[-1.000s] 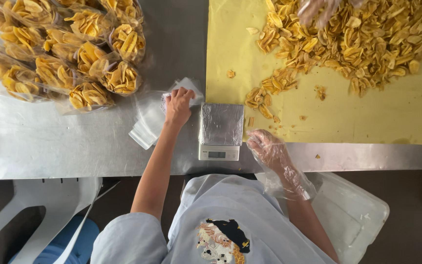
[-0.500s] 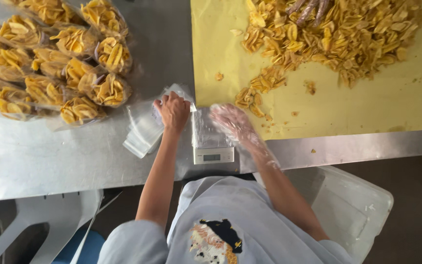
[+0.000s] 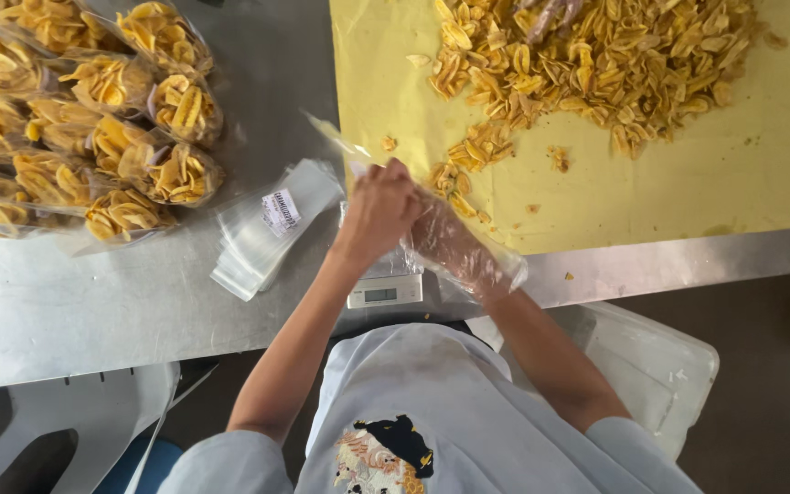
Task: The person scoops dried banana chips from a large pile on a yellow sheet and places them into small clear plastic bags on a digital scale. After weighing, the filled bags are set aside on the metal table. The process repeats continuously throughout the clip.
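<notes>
Far left of the bench (image 3: 121, 329): filled chip bags (image 3: 93, 119), bunched against the back-left corner. Right of them the stack of empty bags (image 3: 262, 233) lies flat on bare steel, skewed, near end toward the front edge.

Mid-bench, near the front edge: left hand (image 3: 377, 212), bare, closed in a pinch on a clear empty bag (image 3: 345, 142). The bag runs up and left from the fingers, off the surface, over the left edge of the yellow sheet (image 3: 688, 197). Right hand (image 3: 454, 247) in a thin plastic glove, touching the left, also closed; looks pinched on the same bag's mouth, but the film hides the exact grip, so can't be sure.

Step looks like opening the bag mouth. To do it well: rub the two film layers apart with thumb and forefinger on each side, pull evenly, keep the mouth off the crumbs. The gloved hand will slip on film, so the bare hand should do the separating.

Both hands sit directly over the small scale (image 3: 384, 291); only its display end shows at the front edge.

Right: loose chip pile (image 3: 596, 55) on the sheet's back half, a trail of strays running toward the hands. Another person's gloved hand (image 3: 546, 14) in the pile at the back edge.
</notes>
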